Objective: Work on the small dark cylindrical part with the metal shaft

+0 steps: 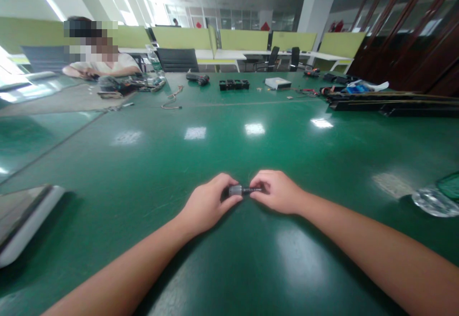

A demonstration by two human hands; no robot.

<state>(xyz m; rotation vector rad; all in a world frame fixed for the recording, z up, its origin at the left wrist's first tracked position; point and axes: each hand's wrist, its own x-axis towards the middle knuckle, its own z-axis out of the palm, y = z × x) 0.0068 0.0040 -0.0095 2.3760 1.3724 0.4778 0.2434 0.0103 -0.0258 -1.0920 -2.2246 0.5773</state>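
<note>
Low over the green tabletop [229, 148], my left hand [208, 203] is closed round a small grey cylinder [235, 190]. A thin dark rod [246, 190] sticks out of the cylinder's right end. My right hand [281, 192] pinches the far end of that rod between thumb and fingers. Both pieces lie in one line, level between the two hands. My left fingers hide the cylinder's left end. Exactly what kind of part this is, I cannot tell.
A pale flat-edged device [32, 215] lies at the left. At the right edge a clear plastic bottle [435, 201] lies on its side. Farther back are a power drill [198, 78], a black holder [234, 85], a white box [278, 83] and dark rails [390, 103]. A person [103, 62] sits far left.
</note>
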